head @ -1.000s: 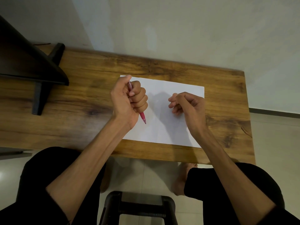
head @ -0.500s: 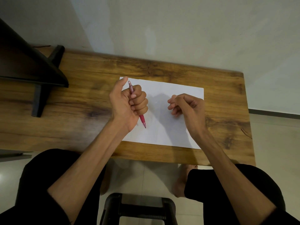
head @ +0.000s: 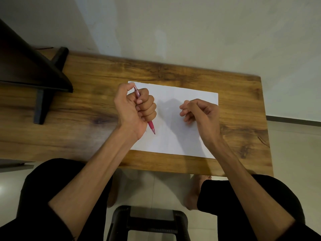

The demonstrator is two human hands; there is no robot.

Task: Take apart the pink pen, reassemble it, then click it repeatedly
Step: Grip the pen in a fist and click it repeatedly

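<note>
One risk I see: left hand (head: 134, 110) fingers fist the pink pen (head: 150, 126); thumb could slip off its button; right hand (head: 201, 112) fingers curl empty.

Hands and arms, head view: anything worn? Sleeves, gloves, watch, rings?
Left hand and right hand are bare: no gloves, and no rings or watch that I can see. Forearms are uncovered up to dark sleeves pushed up near the elbows, at the frame's lower corners. No markings visible.
</note>
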